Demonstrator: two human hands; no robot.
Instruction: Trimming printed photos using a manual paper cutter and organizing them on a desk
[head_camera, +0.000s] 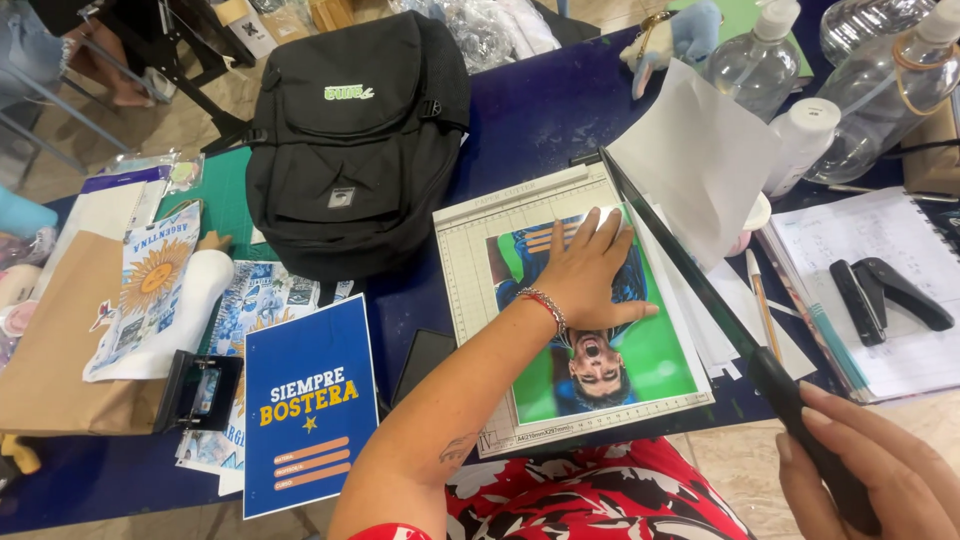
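Left hand (590, 275) spread flat, fingers open, pinning the thin, slippery printed photo (600, 350) on the paper trimmer (470, 260); right hand (870, 470) wrapped round the raised blade handle (790, 400), best gripped at its end

The right hand (880, 470) is cut off by the frame's corner.

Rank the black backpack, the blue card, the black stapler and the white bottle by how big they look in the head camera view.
1. black backpack
2. blue card
3. black stapler and white bottle look alike in size; the bottle lies farther from the camera and is partly hidden by paper, so I would not rank them.
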